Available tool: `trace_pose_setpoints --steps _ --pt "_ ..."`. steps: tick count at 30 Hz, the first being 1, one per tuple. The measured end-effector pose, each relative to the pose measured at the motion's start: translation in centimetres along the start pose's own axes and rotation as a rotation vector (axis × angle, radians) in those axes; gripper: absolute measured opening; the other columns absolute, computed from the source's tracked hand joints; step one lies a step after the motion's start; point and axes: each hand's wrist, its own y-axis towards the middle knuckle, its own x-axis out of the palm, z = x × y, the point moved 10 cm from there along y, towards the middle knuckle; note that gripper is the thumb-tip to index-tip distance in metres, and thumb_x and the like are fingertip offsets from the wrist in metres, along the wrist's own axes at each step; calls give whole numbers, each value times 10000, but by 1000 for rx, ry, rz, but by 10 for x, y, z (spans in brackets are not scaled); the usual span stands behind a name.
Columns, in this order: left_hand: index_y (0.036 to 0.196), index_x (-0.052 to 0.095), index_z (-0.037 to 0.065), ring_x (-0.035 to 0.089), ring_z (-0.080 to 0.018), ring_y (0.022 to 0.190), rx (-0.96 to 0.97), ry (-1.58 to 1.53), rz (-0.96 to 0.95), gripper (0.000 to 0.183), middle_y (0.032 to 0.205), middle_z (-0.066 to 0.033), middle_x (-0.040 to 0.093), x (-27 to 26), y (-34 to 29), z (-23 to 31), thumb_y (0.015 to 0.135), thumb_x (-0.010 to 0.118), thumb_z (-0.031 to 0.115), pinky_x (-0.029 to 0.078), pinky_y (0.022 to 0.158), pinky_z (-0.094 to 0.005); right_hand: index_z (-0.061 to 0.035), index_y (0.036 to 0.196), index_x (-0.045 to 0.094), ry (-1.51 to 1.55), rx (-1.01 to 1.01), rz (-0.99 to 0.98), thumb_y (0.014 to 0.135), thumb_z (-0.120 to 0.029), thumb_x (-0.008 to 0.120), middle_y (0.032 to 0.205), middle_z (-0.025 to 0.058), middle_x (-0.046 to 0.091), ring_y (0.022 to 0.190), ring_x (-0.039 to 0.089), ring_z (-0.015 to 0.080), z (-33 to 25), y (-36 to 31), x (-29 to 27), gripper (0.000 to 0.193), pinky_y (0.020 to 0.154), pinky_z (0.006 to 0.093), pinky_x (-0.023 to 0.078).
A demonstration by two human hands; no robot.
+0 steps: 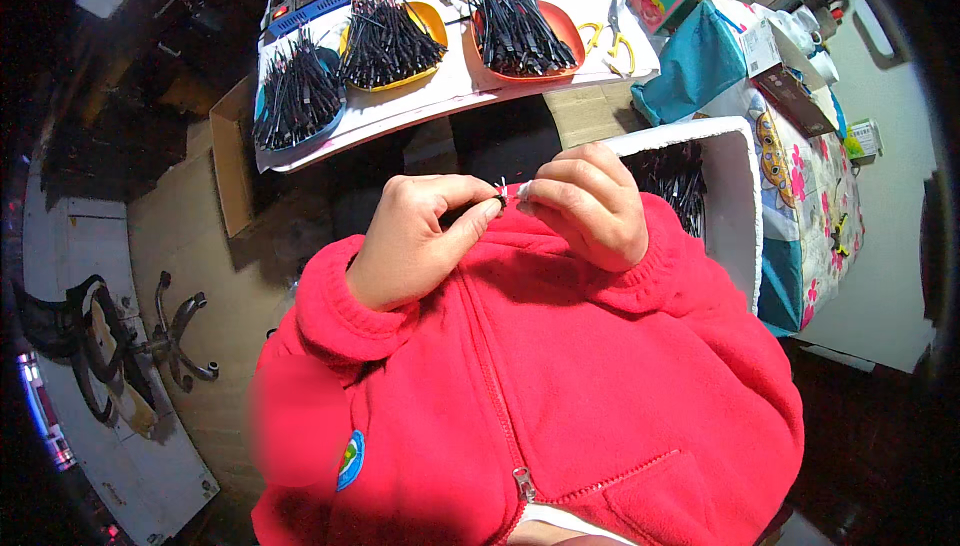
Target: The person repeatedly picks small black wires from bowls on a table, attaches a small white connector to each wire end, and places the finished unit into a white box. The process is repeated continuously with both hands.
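My left hand [425, 231] pinches a short black cable [499, 203] between thumb and forefinger, and thin pale and red wire ends stick out of it. Close beside it, my right hand [590, 208] is closed with its fingertips at those wires. A small white bit shows at the right fingertips; what it is I cannot make out. Both hands are in front of my red fleece jacket. Beyond them on the white table, bundles of black cables lie in a blue tray [335, 126], a yellow tray [436, 18] and a red tray [570, 31].
Yellow-handled scissors [622, 51] lie at the table's right end. A white foam box [738, 186] with more black cables stands at my right. Behind the trays is a blue device [312, 11] with a fan. An overturned chair [165, 341] lies at the left.
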Motion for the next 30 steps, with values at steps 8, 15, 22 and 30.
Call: trace_pose_setpoints --steps 8,15,22,30 --pt "910 642 -40 620 -277 620 367 319 138 113 722 -163 611 7 -10 32 804 641 -2 491 556 -333 -24 916 581 557 560 -222 843 -67 658 823 72 572 724 539 175 43 -25 37 115 618 306 433" --pt "904 653 -40 613 -233 614 332 229 154 90 743 -132 638 4 -12 22 832 631 10 482 563 -315 12 1016 561 1250 919 -171 954 -121 562 904 14 551 785 501 85 44 -46 61 147 705 229 417" --pt "892 669 -59 669 -166 706 -120 -273 30 102 809 -159 689 8 -11 -22 831 650 22 501 640 -253 -14 996 610 57 -36 -54 690 -52 714 853 87 584 782 579 253 -4 3 2 325 668 339 467" --pt "911 608 -91 575 -272 571 666 618 284 147 672 -134 548 17 -30 46 778 640 -36 489 520 -335 -4 952 560 844 738 -107 904 -72 595 816 23 540 741 501 108 44 -32 55 90 660 285 443"
